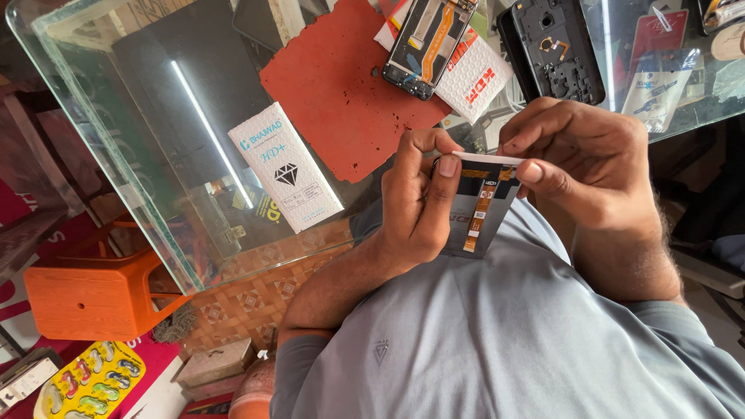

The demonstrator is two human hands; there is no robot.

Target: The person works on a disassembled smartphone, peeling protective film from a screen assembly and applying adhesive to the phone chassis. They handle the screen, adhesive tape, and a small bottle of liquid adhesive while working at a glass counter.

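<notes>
Both hands pinch a flat phone display panel [481,209] upright over the lap: left hand [419,206] steadies its side, right hand [578,159] fingers grip the top edge, below the glass tabletop [155,140]

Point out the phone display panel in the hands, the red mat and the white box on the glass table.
Phone display panel [483,213], head view, its back face.
Red mat [341,93], head view, centre.
White box [285,167], head view, top face.

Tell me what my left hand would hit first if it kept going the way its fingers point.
Likely the red mat on the glass table, beyond the phone screen part that the left hand holds; depth is unclear.
</notes>
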